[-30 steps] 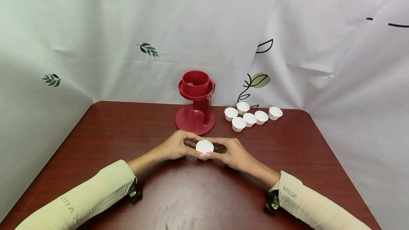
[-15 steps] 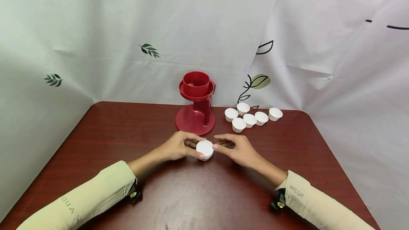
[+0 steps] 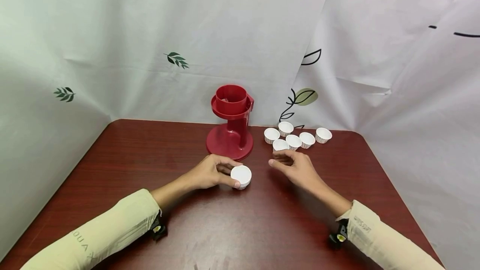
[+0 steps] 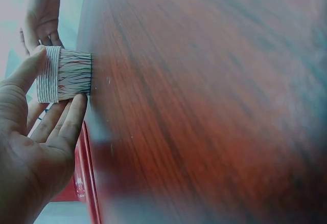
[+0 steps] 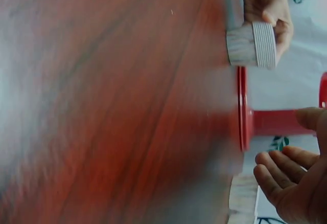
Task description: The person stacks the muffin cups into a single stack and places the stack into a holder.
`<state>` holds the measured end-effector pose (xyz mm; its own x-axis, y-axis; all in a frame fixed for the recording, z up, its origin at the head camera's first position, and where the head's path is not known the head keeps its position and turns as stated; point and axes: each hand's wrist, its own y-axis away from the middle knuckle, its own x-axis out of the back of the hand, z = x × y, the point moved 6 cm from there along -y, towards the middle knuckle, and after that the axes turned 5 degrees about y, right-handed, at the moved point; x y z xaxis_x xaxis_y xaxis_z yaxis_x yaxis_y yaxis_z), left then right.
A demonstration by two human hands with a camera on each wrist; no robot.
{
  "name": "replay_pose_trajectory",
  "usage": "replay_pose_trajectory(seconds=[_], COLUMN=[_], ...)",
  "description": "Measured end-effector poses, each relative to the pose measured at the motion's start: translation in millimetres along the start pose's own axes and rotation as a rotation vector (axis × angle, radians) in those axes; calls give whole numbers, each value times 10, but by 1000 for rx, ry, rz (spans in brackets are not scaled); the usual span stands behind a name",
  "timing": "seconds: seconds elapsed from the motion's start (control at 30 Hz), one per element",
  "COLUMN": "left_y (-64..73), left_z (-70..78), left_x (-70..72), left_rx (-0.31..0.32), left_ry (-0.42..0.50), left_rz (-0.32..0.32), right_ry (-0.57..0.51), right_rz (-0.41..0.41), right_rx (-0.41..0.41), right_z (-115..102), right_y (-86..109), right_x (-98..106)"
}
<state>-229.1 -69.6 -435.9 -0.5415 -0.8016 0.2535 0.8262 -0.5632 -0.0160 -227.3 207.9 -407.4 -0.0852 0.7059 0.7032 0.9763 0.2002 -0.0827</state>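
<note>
My left hand (image 3: 210, 173) holds a small stack of white paper baking cups (image 3: 241, 176) near the table's middle, thumb on the near side and fingers behind. In the left wrist view, several nested rims show on the stack (image 4: 64, 75), above a side printed with thin streaky lines. It stands upright at the tabletop. My right hand (image 3: 298, 168) is off to the right with nothing in it, its fingers loosely bent. Its fingertips overlap the nearest loose baking cup (image 3: 281, 145) in the head view.
Several other single baking cups (image 3: 307, 140) stand in a loose group at the table's back right. Behind the stack is a red plastic stand (image 3: 230, 136) with a round base and a cylindrical top. A white printed sheet (image 3: 131, 53) hangs behind the dark red table (image 3: 157, 141).
The right hand has let go of the stack and moved right and back, toward the loose cups. The left hand stays at the stack, which has barely moved.
</note>
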Motion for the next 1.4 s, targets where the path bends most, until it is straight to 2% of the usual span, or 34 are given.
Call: replay_pose_trajectory(seconds=[0.33, 0.57, 1.17, 1.4], left_y=[5, 2, 3, 12], left_z=[14, 6, 47, 49], left_x=[-2, 0, -6, -6], left_rx=[1, -12, -25, -24], left_ry=[15, 17, 12, 12], left_rz=[-1, -7, -6, -5], right_ry=[120, 157, 192, 168], right_rz=[54, 86, 85, 104], right_rx=[-47, -74, -109, -105], right_z=[208, 308, 368, 357], right_y=[-77, -123, -303, -370], right_x=[253, 328, 247, 171])
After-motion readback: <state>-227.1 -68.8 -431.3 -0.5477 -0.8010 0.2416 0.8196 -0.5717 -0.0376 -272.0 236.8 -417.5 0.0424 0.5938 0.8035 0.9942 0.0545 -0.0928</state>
